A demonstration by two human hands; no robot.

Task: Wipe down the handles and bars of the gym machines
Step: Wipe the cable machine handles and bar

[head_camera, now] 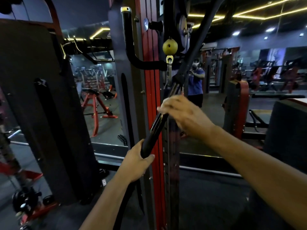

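The dark gym floor (207, 193) carries the red and black upright frame (154, 97) of a cable machine, which rises from it at the centre. At lower left, 2 black weight plates (48, 199) sit on the floor beside a red machine base (33, 175). Farther back, a red bench frame (98, 103) stands on the floor.

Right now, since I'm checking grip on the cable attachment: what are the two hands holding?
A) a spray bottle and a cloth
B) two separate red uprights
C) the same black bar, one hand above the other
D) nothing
C: the left hand grips the black bar low down, while the right hand wraps it higher up.
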